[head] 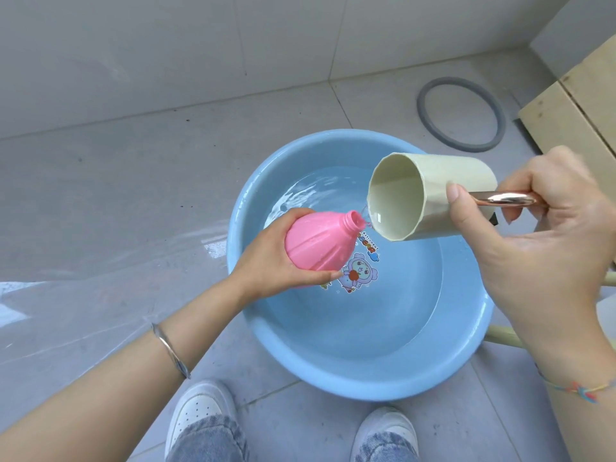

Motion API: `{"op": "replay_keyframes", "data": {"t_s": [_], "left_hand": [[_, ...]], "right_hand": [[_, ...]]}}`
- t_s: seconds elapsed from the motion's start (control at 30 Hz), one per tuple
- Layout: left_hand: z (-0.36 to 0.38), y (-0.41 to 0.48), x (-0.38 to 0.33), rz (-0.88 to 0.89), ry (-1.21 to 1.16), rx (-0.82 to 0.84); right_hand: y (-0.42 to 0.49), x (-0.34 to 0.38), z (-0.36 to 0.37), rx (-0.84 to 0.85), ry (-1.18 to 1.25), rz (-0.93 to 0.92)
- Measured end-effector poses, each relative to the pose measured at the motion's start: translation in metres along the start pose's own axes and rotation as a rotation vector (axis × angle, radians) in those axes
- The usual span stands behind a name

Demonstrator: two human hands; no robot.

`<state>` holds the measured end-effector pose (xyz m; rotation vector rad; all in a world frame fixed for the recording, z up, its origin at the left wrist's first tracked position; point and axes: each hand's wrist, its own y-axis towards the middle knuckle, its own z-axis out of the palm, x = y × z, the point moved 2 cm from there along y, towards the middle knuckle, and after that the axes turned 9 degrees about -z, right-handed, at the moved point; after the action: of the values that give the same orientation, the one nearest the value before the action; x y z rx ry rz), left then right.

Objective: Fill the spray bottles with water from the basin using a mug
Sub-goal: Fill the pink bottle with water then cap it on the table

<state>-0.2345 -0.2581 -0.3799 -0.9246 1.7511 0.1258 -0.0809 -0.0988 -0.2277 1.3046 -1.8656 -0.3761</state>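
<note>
My left hand point(266, 258) grips a pink spray bottle point(318, 241) without its cap, tilted with the open neck pointing right, over the blue basin point(353, 378). My right hand point(550, 235) holds a pale green mug point(433, 195) by its shiny copper handle point(503, 199), thumb pressed on the mug's side. The mug lies tipped on its side, mouth toward the bottle, and a thin stream of water runs from its lip into the bottle's neck. The basin holds water and has a cartoon print on its bottom.
The basin stands on a wet grey tile floor. A grey rubber ring point(461, 115) lies behind it to the right, next to a wooden board structure point(573, 108). My white shoes point(200, 411) are just in front of the basin. A tiled wall runs behind.
</note>
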Motion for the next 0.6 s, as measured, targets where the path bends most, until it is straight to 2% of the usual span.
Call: {"op": "replay_keyframes", "data": {"t_s": [0.4,0.6], "left_hand": [[-0.0008,-0.0005,-0.0009,0.014,0.003,-0.001],[-0.0005,0.0002,0.0013,0.003,0.011,0.004]], "right_hand": [[0.0035,0.0044,0.0048,0.038,-0.08,-0.101],[0.004,0.0103,0.0102,0.061,-0.106,-0.216]]}}
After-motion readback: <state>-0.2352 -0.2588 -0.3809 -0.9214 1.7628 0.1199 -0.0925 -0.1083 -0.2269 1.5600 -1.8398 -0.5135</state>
